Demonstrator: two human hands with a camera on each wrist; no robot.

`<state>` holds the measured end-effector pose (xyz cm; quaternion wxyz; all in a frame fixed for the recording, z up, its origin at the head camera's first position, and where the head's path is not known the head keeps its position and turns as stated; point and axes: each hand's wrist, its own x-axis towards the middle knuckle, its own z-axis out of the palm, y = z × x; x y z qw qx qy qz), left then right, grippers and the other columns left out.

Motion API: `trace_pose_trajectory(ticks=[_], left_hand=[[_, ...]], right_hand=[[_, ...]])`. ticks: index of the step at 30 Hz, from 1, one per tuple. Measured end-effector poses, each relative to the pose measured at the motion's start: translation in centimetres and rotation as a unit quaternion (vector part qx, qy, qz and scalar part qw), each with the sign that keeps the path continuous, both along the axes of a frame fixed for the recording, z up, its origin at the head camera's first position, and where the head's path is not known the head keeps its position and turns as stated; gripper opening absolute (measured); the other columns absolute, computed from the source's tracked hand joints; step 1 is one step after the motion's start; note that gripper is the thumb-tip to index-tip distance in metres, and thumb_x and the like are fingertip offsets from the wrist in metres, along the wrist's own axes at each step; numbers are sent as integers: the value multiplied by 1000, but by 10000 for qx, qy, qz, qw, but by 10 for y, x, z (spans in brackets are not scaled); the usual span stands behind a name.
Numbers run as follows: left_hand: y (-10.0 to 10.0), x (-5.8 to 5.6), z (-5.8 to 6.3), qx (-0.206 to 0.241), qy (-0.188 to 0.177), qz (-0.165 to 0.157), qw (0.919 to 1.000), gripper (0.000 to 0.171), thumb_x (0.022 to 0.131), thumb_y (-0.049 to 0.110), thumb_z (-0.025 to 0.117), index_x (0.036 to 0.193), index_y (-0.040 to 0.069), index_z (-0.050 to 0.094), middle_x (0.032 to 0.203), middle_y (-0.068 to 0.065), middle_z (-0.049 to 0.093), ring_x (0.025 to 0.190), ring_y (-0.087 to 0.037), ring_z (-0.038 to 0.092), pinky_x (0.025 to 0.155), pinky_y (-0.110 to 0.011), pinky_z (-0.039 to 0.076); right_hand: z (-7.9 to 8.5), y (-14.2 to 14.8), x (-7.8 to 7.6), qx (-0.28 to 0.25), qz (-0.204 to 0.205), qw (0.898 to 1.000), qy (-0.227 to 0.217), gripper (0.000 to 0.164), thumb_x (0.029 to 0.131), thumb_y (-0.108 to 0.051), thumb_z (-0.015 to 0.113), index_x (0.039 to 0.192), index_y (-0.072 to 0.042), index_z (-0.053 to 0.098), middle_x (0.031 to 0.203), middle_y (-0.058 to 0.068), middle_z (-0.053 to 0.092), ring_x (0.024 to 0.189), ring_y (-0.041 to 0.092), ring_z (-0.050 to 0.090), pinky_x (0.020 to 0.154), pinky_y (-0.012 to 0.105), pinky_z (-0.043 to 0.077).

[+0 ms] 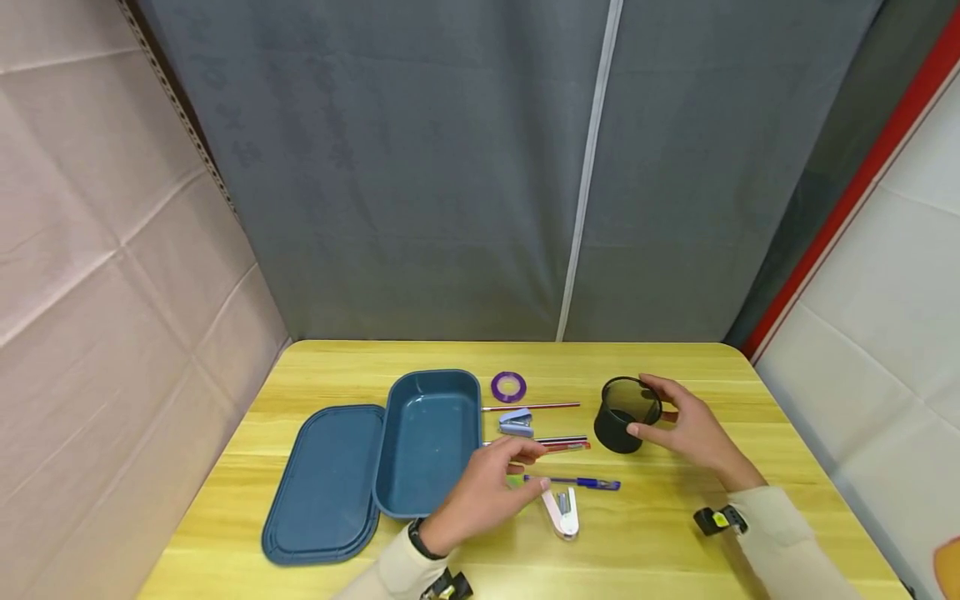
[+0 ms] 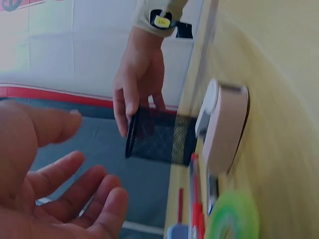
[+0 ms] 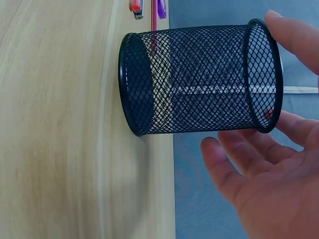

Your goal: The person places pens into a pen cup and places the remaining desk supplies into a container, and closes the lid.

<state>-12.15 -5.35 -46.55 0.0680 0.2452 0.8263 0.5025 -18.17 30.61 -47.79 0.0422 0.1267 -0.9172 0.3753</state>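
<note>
At the right of the table stands a black mesh pen holder (image 1: 617, 432), upright with its mouth up. My right hand (image 1: 693, 429) grips it near the rim, thumb on one side and fingers on the other, as the right wrist view shows. My left hand (image 1: 491, 492) hovers with nothing in it, fingers loosely bent. Near that hand lie a pale pink and white stapler (image 1: 564, 518), a blue pen (image 1: 594, 482) and a red pen (image 1: 572, 447). A green tape roll (image 2: 233, 216), mostly hidden by the left hand in the head view, shows beside the stapler in the left wrist view.
Left of centre sits a dark blue box (image 1: 433, 433), its lid (image 1: 326, 483) lying flat beside it. To the box's right are a purple tape roll (image 1: 496, 385), a thin red pencil-like stick (image 1: 555, 406) and a light blue stapler (image 1: 516, 425). A grey curtain (image 1: 420, 183) hangs behind the table.
</note>
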Motion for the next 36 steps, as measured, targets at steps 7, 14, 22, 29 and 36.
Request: trace_pose_trajectory(ticks=[7,14,22,29,36], left_hand=[[19,0,-9,426,-221,225,9986,28,102,15,70,130,12,67,130,-6,70,120,-28,67,100,-35,58],[31,-3,-25,391,-240,615,9970,28,102,8,68,129,13,66,128,-8,70,118,-21,66,101,-36,55],[38,-11,-45,-112,204,931,9954,27,101,6,67,126,14,69,117,-3,75,111,-19,69,99,-37,55],[40,-16,-60,-567,694,1124,9896,26,97,8,73,122,14,71,109,1,75,103,-13,70,94,-33,54],[42,-17,-66,-812,672,1278,9862,32,90,12,81,120,19,72,107,7,76,100,-8,69,92,-35,42]], right_hand=[[-4,-3,-2,-82,-14,9999,-101,91,90,-39,86,162,-7,40,159,22,48,138,44,54,103,50,55],[-10,-5,-2,-99,-93,9999,-87,94,89,-40,86,163,-9,37,155,20,53,136,43,57,97,38,57],[-14,-5,-1,-187,-139,9997,-105,92,91,-39,85,164,-11,37,154,19,55,136,43,56,96,31,56],[-15,-4,-1,-235,-144,9995,-124,92,91,-38,85,164,-12,36,155,20,53,137,43,56,96,28,55],[-15,-3,0,-335,-125,9993,-139,90,92,-37,84,164,-13,36,155,19,54,137,43,55,95,25,54]])
